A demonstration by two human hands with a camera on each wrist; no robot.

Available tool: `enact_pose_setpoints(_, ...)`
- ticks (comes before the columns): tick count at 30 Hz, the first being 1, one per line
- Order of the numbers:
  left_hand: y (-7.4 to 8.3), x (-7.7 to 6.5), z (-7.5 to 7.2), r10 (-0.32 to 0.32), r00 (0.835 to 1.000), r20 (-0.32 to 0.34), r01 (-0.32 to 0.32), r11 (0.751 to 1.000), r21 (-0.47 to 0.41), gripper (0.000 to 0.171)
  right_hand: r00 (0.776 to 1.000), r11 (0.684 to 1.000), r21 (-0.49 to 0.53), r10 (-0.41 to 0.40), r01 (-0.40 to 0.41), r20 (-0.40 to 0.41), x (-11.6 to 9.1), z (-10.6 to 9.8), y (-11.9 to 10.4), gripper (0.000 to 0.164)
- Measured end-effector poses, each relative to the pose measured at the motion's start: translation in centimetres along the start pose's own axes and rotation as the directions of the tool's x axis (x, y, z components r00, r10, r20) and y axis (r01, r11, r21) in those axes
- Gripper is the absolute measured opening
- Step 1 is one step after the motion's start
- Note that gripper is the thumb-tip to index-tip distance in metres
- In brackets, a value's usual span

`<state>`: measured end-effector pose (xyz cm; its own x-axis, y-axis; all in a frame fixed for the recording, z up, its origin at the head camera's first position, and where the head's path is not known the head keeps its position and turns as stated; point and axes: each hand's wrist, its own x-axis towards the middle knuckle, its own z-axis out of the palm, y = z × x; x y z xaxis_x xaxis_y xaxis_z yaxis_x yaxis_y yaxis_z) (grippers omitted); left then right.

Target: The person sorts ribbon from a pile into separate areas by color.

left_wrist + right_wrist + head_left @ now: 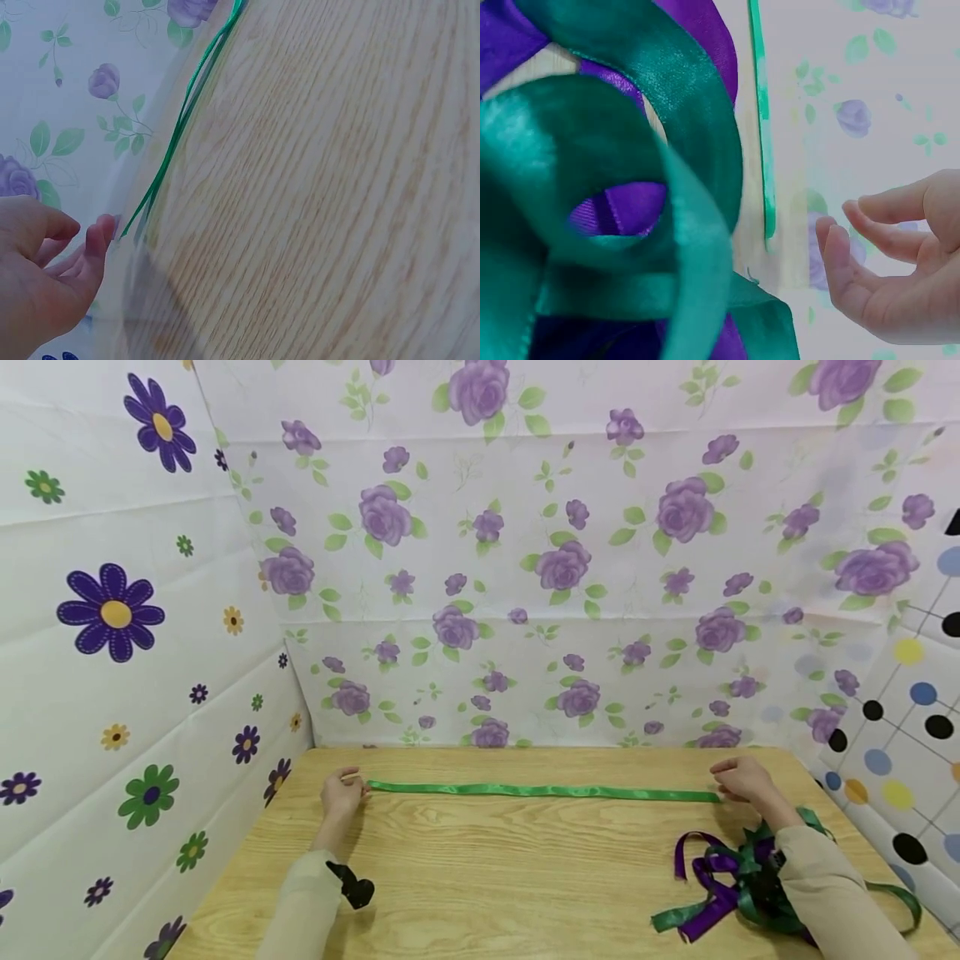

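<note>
A narrow bright green ribbon [540,791] stretches straight from left to right across the far part of the wooden table. At its left end my left hand [344,792] pinches the tip with thumb and finger. In the left wrist view the ribbon [178,124] runs away from those fingertips [112,225], with a shadow beside it. Close by the right end is my right hand [742,779], its fingers loosely bent and holding nothing. The right wrist view shows a gap between this hand [892,259] and the ribbon's end [769,225].
A tangled heap of dark green and purple ribbons [716,864] lies at the table's right side, partly under my right forearm. Flower-printed cloth [525,652] rises behind the table's back edge. Patterned cloth walls also stand to the left and right.
</note>
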<state>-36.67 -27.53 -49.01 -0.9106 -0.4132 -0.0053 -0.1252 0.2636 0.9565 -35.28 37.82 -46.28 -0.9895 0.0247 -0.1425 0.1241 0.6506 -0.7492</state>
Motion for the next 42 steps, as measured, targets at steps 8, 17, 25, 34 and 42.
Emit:
enact_pose_setpoints(8, 0.4, -0.8, -0.2, 0.025, 0.998, 0.058, -0.029, 0.998, 0.062, 0.033, 1.0, 1.0, 0.018, -0.001, 0.0, 0.031, 0.1, -0.1, -0.1, 0.041)
enact_pose_setpoints(17, 1.0, -1.7, 0.0, 0.059, 0.981, 0.184, -0.074, 0.995, 0.072, 0.031, 0.997, 0.997, 0.066, -0.051, 0.046, 0.065, -0.7, -0.1, -1.6, 0.039)
enact_pose_setpoints(25, 1.5, -2.7, 0.8, 0.109, 0.941, 0.319, -0.144, 0.986, 0.088, 0.032, 0.993, 0.994, 0.09, -0.074, 0.066, 0.09, -1.5, 0.1, -2.4, 0.038)
enact_pose_setpoints(34, 2.0, -3.8, 1.2, 0.145, 0.908, 0.394, -0.192, 0.978, 0.082, 0.028, 0.987, 0.993, 0.102, -0.073, 0.058, 0.143, -2.7, -0.1, -2.6, 0.036)
enact_pose_setpoints(42, 2.3, -4.7, 1.3, 0.162, 0.857, 0.489, -0.202, 0.979, 0.03, 0.029, 0.968, 0.993, 0.075, -0.101, 0.085, 0.23, -4.3, 0.2, -3.4, 0.036)
